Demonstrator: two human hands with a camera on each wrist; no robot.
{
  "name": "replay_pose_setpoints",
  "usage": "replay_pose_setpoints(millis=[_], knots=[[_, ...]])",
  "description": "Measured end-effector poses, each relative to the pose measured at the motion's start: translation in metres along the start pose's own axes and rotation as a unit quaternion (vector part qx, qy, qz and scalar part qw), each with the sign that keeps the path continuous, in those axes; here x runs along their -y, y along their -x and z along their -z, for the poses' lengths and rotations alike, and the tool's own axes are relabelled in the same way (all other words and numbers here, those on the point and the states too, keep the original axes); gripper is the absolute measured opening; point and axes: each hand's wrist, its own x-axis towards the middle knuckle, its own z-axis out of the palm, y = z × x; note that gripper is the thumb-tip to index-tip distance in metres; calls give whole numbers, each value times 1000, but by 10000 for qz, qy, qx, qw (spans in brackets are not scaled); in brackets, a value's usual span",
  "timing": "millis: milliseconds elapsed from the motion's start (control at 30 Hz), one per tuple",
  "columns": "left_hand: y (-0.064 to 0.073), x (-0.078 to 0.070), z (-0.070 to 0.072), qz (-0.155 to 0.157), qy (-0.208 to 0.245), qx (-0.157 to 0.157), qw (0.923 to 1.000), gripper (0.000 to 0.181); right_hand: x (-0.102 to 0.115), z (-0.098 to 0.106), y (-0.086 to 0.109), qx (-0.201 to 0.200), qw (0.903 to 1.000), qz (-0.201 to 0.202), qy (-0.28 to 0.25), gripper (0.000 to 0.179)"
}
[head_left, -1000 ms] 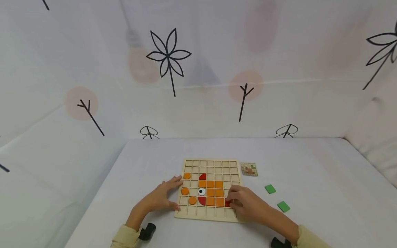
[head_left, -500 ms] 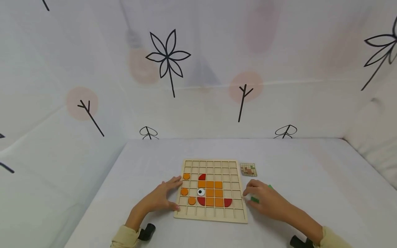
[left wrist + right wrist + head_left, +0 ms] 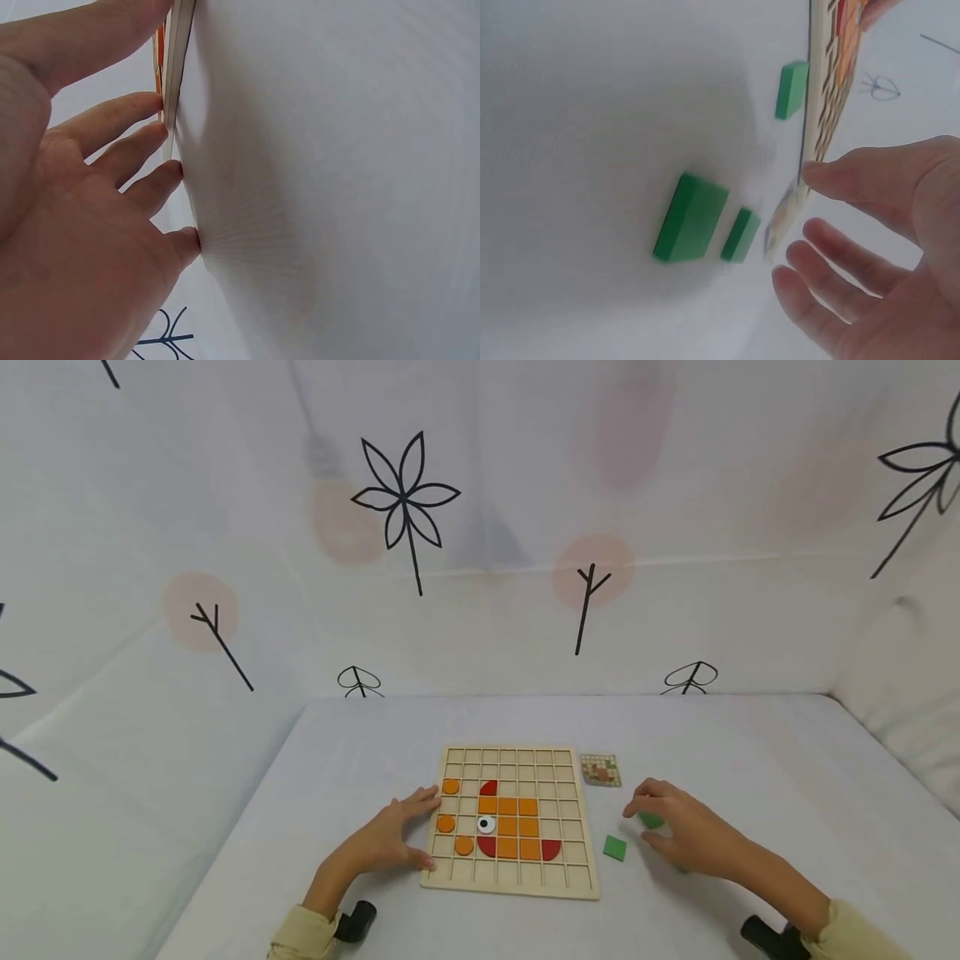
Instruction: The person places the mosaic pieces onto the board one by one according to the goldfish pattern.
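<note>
My left hand (image 3: pixel 386 835) rests against the left edge of a wooden grid board (image 3: pixel 510 889), fingers and thumb spread along it. On the board sit orange square tiles (image 3: pixel 508 826), orange round tiles (image 3: pixel 446 823), red quarter-round tiles (image 3: pixel 551 850) and a googly-eye tile (image 3: pixel 487 825). Right of the board my right hand (image 3: pixel 690 831) hovers over the green square tiles, fingers loosely bent and holding nothing. One green tile (image 3: pixel 615 847) lies between board and hand. Another green tile (image 3: pixel 651 820) shows under the fingers; a nearer green tile (image 3: pixel 694 217) is clear in the right wrist view.
A small picture card (image 3: pixel 602 770) with a grid pattern lies by the board's upper right corner. White cloth (image 3: pixel 405 727) covers the table. Printed fabric walls (image 3: pixel 495 635) stand behind and at both sides.
My right hand has let go of the red quarter-round tile at the board's lower right and moved right over the green tiles. The leftmost green tile has come into view. My left hand stays put.
</note>
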Motion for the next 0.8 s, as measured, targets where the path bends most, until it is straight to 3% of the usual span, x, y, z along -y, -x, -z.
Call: replay_pose_setpoints(millis=[233, 467, 800], knots=[[0, 3, 0, 66, 2, 14, 10000, 86, -19, 5, 1, 226, 9996, -86, -168, 26], [-1, 1, -1, 21, 12, 43, 10000, 86, -37, 2, -1, 411, 9976, 178, -524, 29], [0, 1, 0, 72, -53, 21, 10000, 86, -41, 1, -10, 441, 9932, 158, -1065, 21]])
